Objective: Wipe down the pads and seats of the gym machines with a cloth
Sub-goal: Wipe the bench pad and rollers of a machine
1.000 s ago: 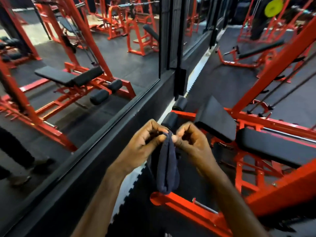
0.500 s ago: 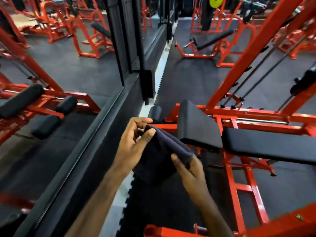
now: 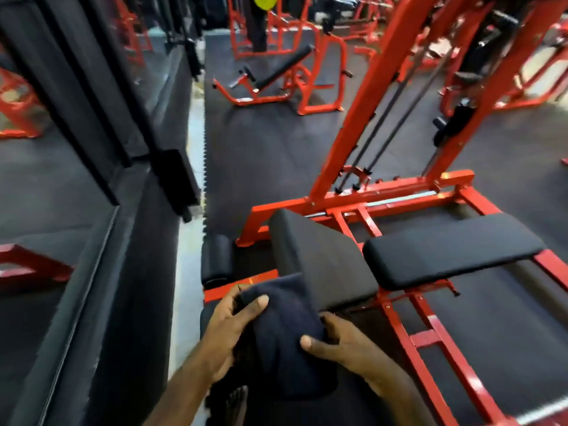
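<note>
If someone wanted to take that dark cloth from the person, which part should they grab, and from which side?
A judgement: the free lower end of the cloth, reached from below, nearest the camera. The left hand grips its upper left edge and the right hand pinches its right side, so the top and flanks are taken. The folded bundle hangs thick and loose at the bottom, offering a bare handful.

Left fingers point(image 3: 238, 292) behind cloth point(image 3: 289, 336)
</note>
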Available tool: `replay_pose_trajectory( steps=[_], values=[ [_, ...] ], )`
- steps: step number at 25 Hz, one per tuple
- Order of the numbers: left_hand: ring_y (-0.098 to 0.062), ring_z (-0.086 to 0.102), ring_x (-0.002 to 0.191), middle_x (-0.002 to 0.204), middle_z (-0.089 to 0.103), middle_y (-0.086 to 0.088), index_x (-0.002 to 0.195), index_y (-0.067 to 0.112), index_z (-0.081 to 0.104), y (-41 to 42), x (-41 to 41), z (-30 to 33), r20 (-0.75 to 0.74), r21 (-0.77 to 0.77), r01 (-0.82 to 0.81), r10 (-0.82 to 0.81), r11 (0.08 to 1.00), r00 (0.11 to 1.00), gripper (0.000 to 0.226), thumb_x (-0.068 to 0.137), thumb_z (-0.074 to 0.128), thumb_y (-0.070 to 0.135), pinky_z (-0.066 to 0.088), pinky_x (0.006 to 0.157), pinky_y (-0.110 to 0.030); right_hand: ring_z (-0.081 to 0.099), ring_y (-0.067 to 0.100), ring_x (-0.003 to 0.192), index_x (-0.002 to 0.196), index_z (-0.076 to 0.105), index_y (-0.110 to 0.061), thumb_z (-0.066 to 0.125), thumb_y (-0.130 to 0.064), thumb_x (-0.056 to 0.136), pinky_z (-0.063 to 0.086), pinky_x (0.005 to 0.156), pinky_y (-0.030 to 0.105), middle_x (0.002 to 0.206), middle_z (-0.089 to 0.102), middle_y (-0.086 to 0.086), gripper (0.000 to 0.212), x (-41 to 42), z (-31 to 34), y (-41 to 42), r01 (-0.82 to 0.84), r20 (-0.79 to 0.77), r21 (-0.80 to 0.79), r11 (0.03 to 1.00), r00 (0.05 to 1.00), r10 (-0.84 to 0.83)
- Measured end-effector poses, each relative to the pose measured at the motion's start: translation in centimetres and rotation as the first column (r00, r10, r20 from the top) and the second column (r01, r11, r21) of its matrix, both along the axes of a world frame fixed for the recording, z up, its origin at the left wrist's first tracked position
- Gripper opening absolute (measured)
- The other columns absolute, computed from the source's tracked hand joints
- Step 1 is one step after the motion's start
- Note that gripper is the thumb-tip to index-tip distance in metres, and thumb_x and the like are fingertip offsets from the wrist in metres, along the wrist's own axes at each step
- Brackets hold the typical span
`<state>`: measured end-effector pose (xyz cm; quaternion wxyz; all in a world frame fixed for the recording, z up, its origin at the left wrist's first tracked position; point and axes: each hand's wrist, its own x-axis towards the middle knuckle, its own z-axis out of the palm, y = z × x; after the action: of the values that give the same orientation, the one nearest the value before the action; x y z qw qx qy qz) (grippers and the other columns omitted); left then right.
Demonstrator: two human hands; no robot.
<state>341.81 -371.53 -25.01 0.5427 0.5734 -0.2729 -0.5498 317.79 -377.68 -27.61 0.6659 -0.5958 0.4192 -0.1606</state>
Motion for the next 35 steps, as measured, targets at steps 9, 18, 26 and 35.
replay_pose_trajectory(
  steps=[9, 18, 26, 35],
  values=[
    [-0.028, 0.070, 0.087, 0.098, 0.071, -0.014, 0.112, 0.006, 0.061, -16.9, 11.2, -8.3, 0.023, 0.268, 0.353, -0.373, 0.896, 0.928, 0.053, 0.080, 0.089, 0.036, 0.062, 0.082, -0.056, 0.067, 0.001, 0.085, 0.107, 0.066, -0.029, 0.079, -0.027, 0.096, 0.057, 0.067, 0.026, 0.097, 0.071, -0.011, 0.017, 6.6, -7.1, -8.2, 0.426, -0.168, -0.265, 0.865, 0.863, -0.477],
    [-0.013, 0.075, 0.097, 0.102, 0.080, 0.003, 0.117, 0.023, 0.071, -20.9, 12.0, -13.8, 0.100, 0.564, 0.763, -0.944, 0.315, 0.316, 0.021, 0.098, 0.075, 0.031, 0.049, 0.070, -0.019, 0.053, 0.029, 0.131, 0.148, 0.053, -0.030, 0.075, -0.020, 0.095, 0.047, 0.109, 0.056, 0.141, 0.046, 0.003, 0.058, 6.3, -11.5, -18.7, 0.330, -0.586, -0.492, 0.806, 0.559, -0.587],
    [-0.009, 0.063, 0.108, 0.117, 0.063, 0.011, 0.118, 0.027, 0.068, -31.2, 13.3, -14.4, 0.842, 0.188, 0.590, -0.438, 0.785, 0.315, 0.022, 0.096, 0.072, 0.024, 0.052, 0.100, -0.032, 0.027, 0.047, 0.153, 0.164, 0.033, -0.021, 0.037, -0.074, 0.096, 0.028, 0.115, 0.074, 0.170, 0.028, 0.015, 0.086, 16.2, -13.8, -12.7, 0.346, -0.735, -0.462, 0.817, 0.367, -0.571],
    [-0.028, 0.054, 0.136, 0.148, 0.058, -0.006, 0.135, 0.017, 0.065, -44.1, 9.2, -19.7, 0.957, 0.231, 0.781, -0.281, 0.581, -0.074, 0.040, 0.103, 0.060, 0.041, 0.040, 0.115, -0.058, -0.005, 0.050, 0.159, 0.169, 0.004, -0.032, 0.016, -0.088, 0.093, 0.002, 0.118, 0.080, 0.177, -0.001, 0.012, 0.095, 14.0, -16.5, -17.1, 0.212, -0.810, -0.348, 0.913, 0.421, -0.407]
  ],
)
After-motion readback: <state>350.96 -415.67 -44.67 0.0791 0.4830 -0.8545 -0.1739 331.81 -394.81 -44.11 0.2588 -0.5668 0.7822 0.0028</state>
